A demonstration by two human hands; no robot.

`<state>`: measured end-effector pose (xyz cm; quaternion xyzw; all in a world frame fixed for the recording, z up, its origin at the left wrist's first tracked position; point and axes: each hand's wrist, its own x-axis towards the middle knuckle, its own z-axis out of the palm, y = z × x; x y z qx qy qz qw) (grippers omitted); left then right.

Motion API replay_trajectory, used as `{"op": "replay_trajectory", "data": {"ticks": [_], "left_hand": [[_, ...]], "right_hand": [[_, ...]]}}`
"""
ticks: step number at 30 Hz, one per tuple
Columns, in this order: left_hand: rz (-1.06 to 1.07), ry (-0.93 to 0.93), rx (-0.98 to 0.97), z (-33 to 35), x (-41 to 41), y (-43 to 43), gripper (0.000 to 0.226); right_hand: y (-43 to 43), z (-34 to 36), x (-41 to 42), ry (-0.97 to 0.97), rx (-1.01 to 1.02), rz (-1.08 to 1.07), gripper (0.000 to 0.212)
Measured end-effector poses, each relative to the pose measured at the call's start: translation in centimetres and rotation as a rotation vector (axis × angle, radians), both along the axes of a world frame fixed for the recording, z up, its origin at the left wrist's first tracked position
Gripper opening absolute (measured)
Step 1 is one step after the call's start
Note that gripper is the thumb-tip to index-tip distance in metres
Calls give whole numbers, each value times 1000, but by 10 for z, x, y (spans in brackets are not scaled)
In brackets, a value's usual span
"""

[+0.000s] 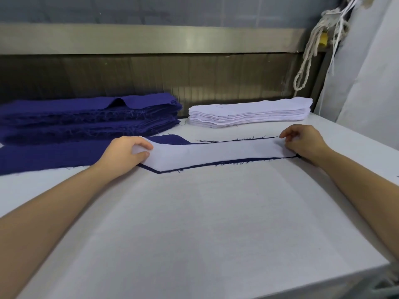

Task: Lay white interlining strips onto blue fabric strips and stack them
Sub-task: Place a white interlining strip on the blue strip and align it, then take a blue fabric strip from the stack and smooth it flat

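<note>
White interlining strip (pixel 216 152) lies mid-frame on a blue fabric strip (pixel 228 162), its ends pinched by the left hand (pixel 125 153) and right hand (pixel 302 141), blue stack (pixel 86 115) at left and white stack (pixel 248 113) behind.

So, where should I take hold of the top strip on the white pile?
Pinch the top strip at its right end, coming from the front. The white pile lies flat with its long edge facing you, and the sheets look thin, so an end pinch probably lifts one layer only.
</note>
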<state>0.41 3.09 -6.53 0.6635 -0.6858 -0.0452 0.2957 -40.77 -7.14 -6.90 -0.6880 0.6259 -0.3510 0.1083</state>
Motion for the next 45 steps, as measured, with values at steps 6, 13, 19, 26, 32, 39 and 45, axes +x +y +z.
{"op": "replay_trajectory", "data": {"ticks": [6, 13, 19, 26, 32, 39, 45], "left_hand": [[-13, -53, -6, -3, 3, -2, 20], [-33, -82, -16, -3, 3, -2, 22], [-50, -93, -40, -2, 3, -1, 17], [84, -121, -54, -3, 5, 0, 11], [153, -125, -22, -4, 8, -3, 17], [177, -67, -132, 3, 13, -11, 22], [354, -108, -278, 22, 31, -17, 23]], "right_hand": [[1, -1, -1, 34, -21, 8, 33], [0, 0, 0, 80, -29, 7, 33], [0, 0, 0, 142, -19, 11, 32], [0, -3, -1, 383, -26, -139, 22], [6, 4, 14, 821, -194, -205, 28], [13, 2, 92, 885, -303, 121, 30], [1, 11, 190, 728, -285, 295, 34]]}}
